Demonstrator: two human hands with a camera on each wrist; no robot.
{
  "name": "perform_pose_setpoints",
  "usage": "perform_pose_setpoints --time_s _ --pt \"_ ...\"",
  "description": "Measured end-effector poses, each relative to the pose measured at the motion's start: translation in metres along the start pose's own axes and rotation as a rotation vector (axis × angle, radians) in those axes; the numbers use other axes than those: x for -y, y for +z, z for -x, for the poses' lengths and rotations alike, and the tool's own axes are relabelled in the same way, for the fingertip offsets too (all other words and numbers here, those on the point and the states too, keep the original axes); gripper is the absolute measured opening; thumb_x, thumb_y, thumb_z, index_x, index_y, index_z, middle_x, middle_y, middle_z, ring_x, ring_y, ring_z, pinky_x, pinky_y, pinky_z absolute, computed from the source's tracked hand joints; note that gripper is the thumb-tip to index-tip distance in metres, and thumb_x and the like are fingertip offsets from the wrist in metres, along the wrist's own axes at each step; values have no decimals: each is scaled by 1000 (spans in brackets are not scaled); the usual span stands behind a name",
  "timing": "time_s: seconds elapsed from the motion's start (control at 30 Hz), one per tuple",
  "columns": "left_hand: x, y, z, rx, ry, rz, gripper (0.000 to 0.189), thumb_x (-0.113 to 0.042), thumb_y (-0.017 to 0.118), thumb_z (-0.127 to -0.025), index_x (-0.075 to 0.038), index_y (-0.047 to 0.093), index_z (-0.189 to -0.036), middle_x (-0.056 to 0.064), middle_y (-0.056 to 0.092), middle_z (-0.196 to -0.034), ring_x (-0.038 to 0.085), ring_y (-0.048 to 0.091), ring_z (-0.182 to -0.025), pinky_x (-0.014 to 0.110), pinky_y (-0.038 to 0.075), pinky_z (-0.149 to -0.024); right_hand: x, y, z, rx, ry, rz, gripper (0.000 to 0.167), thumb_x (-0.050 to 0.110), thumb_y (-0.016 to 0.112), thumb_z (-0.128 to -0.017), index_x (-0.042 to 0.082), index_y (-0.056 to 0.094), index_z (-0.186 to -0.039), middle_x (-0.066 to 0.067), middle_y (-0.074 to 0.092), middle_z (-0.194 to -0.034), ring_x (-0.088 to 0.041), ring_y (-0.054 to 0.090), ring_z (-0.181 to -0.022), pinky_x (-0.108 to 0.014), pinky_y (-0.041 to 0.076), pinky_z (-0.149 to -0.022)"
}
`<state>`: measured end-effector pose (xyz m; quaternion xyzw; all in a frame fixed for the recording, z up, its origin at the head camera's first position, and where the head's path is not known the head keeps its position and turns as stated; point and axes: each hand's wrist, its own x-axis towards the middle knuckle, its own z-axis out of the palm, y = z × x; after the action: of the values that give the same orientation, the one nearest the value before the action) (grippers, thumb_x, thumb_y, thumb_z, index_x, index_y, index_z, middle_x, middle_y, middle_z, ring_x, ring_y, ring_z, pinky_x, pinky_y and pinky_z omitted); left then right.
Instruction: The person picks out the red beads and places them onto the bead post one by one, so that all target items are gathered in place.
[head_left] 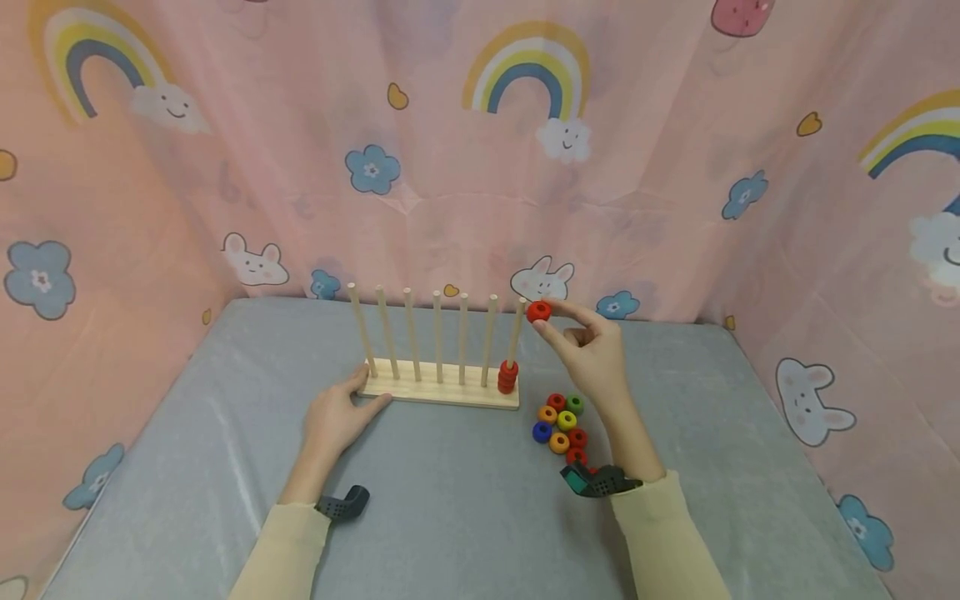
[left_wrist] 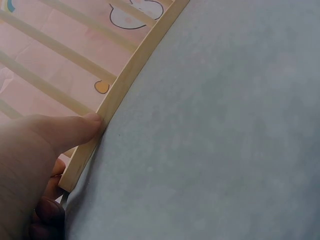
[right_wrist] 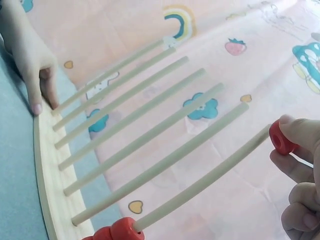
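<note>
The thumb and fingertips of the right hand (head_left: 588, 354) pinch a glossy red, ring-shaped bead (head_left: 538, 319) just beside the tip of the rightmost round, pale wooden peg (head_left: 515, 335); I cannot confirm contact. The fingers and thumb of the left hand (head_left: 337, 419) grip the left end of the flat, pale wooden base (head_left: 435, 390).

I judge the step in hand as threading; the next move calls for seating the bead's hole over the tip — base kept steady — before release.

At that peg's foot sits a short stack of red beads (head_left: 507, 377). Farther out, loose multicoloured ring-shaped beads (head_left: 561, 424) lie on the grey cloth (head_left: 465, 483) — only the head view shows me these. The right wrist view enlarges the bead-to-tip gap; the left wrist view shows no bead, only the left-end grip.
</note>
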<state>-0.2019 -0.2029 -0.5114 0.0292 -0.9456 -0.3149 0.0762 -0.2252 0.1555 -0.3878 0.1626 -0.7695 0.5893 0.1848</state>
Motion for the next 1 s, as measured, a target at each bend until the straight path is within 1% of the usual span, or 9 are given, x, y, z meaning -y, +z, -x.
perform_pose_setpoints --time_s 0.3,0.4,0.47,0.53,0.63,0.7,0.77,0.87,1.0 --pt "-2 1 -1 1 3 0 77 -48 80 -93 -6 55 -152 14 56 -153 48 61 -130 54 59 -83 32 3 -5 0 -26 -8 32 -4 75 -96 -9 72 -127 8 29 -52 -8 23 -42 -25 19 -44" --pt "-3 1 -1 0 2 7 77 -49 81 -93 -6 56 -152 15 57 -152 48 62 -129 54 58 -80 38 4 -6 -17 -37 -1 31 -5 75 -95 -9 72 -126 11 45 -58 -5 24 -42 -23 20 -44" --pt "-3 1 0 1 7 8 77 -47 81 -93 -5 56 -152 16 57 -151 48 61 -130 55 58 -81 39 5 -7 -28 -27 9 31 -3 76 -95 -8 73 -126 15 58 -66 -2 25 -42 -21 21 -45" --pt "-3 1 0 2 2 11 77 -47 81 -93 -5 55 -152 15 57 -152 47 60 -132 56 58 -87 38 7 -9 -22 -16 16 32 0 77 -96 -6 74 -127 16 60 -67 0 24 -43 -20 20 -46" --pt "-2 0 1 4 -4 6 77 -47 80 -93 -5 55 -152 15 56 -153 47 59 -134 56 58 -88 37 10 -12 -3 -10 16 32 3 77 -97 -4 74 -127 17 57 -62 1 24 -44 -21 20 -47" --pt "-2 -2 1 2 -10 0 77 -48 80 -93 -6 55 -152 14 56 -153 47 59 -134 55 58 -85 37 12 -13 9 -13 2 32 2 77 -97 -5 73 -128 14 48 -54 1 23 -44 -22 19 -47" --pt "-3 -3 1 1 -4 -7 77 -49 80 -93 -6 55 -152 14 56 -153 47 60 -132 53 58 -80 37 14 -15 12 -13 -6 32 1 76 -97 -6 73 -127 14 52 -56 0 24 -44 -22 19 -47" --pt "-3 -3 1 1 -2 -12 77 -49 80 -93 -6 55 -152 14 56 -153 47 62 -130 50 58 -77 37 16 -15 18 -11 -4 31 1 76 -97 -6 73 -127 9 43 -52 -2 24 -43 -22 19 -46" --pt "-2 -2 0 4 -2 -15 76 -49 80 -93 -6 56 -152 12 56 -153 47 62 -129 48 58 -75 15 18 -17 9 -27 10 32 6 79 -96 0 75 -127 -2 53 -57 -7 27 -42 -22 21 -45"
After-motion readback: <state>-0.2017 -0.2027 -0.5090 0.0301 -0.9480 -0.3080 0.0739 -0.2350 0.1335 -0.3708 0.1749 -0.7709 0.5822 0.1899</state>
